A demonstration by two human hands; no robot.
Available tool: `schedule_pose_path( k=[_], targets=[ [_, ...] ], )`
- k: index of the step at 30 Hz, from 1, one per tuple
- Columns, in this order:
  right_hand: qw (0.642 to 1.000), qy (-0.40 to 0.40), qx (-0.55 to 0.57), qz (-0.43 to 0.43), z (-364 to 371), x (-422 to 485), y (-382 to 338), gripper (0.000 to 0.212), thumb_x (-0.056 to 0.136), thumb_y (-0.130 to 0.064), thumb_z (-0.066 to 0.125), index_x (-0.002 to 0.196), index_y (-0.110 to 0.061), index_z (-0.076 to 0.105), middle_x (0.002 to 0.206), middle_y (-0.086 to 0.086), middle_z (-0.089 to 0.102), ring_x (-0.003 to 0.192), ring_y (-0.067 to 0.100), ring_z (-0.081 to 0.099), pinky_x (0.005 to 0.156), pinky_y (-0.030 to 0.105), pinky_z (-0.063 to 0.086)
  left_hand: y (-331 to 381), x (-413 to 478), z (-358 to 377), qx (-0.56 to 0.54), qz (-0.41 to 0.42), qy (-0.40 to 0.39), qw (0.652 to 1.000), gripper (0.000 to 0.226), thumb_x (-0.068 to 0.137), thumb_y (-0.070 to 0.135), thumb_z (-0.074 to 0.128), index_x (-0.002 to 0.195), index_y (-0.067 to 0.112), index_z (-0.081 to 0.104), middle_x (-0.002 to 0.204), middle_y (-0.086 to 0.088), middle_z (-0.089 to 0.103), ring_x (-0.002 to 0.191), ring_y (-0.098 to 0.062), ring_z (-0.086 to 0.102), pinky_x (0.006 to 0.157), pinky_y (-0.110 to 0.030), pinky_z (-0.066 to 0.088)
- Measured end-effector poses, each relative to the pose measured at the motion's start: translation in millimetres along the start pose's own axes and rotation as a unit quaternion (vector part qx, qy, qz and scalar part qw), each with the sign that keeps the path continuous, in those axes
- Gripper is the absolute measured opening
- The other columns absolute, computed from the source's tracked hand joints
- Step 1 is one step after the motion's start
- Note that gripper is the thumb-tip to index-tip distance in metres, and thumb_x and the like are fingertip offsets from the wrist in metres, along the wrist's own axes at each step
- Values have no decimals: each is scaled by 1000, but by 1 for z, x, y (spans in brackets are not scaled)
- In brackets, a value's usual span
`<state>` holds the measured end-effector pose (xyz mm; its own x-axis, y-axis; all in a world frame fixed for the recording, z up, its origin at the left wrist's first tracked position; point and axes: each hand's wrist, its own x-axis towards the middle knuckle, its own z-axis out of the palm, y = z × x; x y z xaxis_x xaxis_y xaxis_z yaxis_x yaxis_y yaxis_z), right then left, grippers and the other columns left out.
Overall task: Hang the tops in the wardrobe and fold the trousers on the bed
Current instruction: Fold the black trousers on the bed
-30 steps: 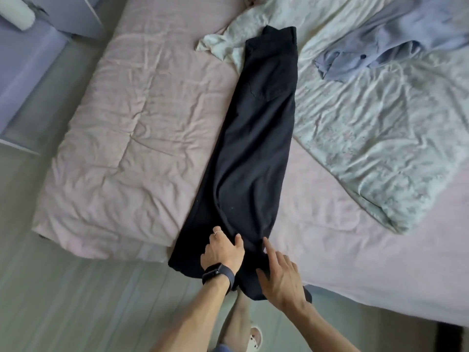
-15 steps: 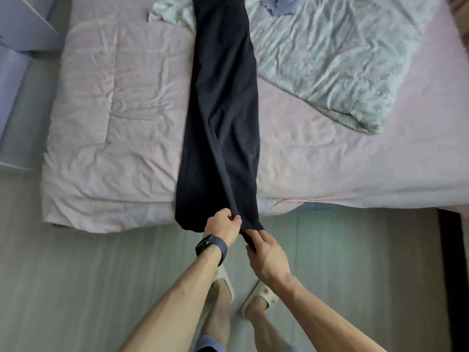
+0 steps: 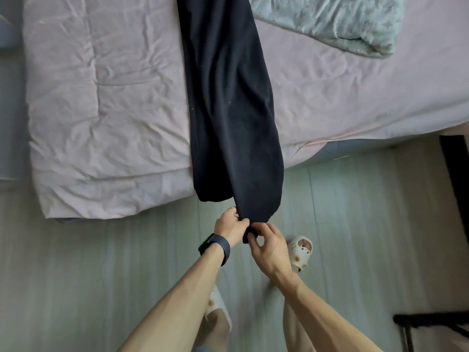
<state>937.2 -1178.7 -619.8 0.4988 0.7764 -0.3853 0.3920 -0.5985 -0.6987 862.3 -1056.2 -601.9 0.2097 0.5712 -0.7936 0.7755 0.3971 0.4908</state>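
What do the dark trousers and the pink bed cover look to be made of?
The dark trousers: soft, matte cloth, perhaps brushed cotton; no sheen, loose drape, pale lint specks clinging. The pink bed cover: thin matte woven cloth, likely cotton, over padding; fine creases everywhere and a stitched quilting seam.

Trousers (image 3: pixel 228 97) lie across the bed (image 3: pixel 101 97), legs overhanging its near edge, a quilt (image 3: pixel 330 19) to their right.
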Motion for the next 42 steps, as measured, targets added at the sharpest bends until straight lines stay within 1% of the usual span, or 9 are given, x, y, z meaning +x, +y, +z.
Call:
schedule_pose_path(
  k=[5,8,11,15,19,25,29,37,42],
  targets=[
    [965,50,106,236,34,-2,-1,49,93,-48,60,134,-23,51,139,0,54,116,14,57,90,28,42,-51,-7,-31,-43,32,5,999,22,93,26,65,114,22,61,101,3,72,95,-15,67,73,-21,48],
    [888,29,269,371,38,15,-1,72,93,-52,62,150,-18,34,143,9,48,125,26,53,104,40,44,-66,-6,-44,-98,33,-12,995,30,93,21,66,122,17,61,107,-1,72,100,-19,68,91,-33,54],
    [778,-10,449,439,36,29,0,58,94,-48,64,140,-18,44,132,11,58,116,25,62,95,43,50,-77,-7,-53,-151,33,-38,987,30,92,14,68,119,20,59,111,-5,71,105,-25,68,96,-47,54],
    [726,-31,526,441,40,38,-3,42,91,-43,71,120,-20,51,110,0,75,105,14,69,80,34,52,-86,-8,-62,-165,49,-33,985,40,90,6,69,116,32,53,113,-5,68,107,-24,65,90,-47,58],
    [732,-60,497,462,52,39,-14,53,85,-44,77,118,-14,48,117,12,63,101,17,69,84,36,53,-90,-8,-69,-198,47,-43,978,39,92,6,67,125,24,55,115,-8,69,104,-24,68,91,-47,58],
    [728,32,532,431,76,37,-28,22,91,-16,74,90,-16,51,63,-2,61,42,6,53,54,25,41,-96,4,-83,-118,75,50,989,31,92,13,67,112,35,56,105,2,69,97,-19,69,87,-40,58],
    [752,97,504,412,95,20,-27,40,92,-14,72,74,-20,37,77,0,63,57,10,58,53,25,39,-105,14,-92,-54,86,125,987,28,91,12,66,106,33,57,96,7,69,77,0,64,61,-5,45],
    [809,74,395,429,120,26,-28,13,98,-14,63,107,-10,56,101,7,66,78,14,70,64,29,56,-129,43,-102,97,85,139,982,33,91,17,64,121,30,57,112,9,68,86,-15,65,78,-30,53],
    [899,33,236,367,101,34,-36,47,97,-29,62,138,-12,48,129,8,61,108,25,62,96,39,52,-133,49,-106,73,37,78,994,41,90,23,68,129,25,54,126,3,61,98,-14,59,81,-23,42]
  ],
)
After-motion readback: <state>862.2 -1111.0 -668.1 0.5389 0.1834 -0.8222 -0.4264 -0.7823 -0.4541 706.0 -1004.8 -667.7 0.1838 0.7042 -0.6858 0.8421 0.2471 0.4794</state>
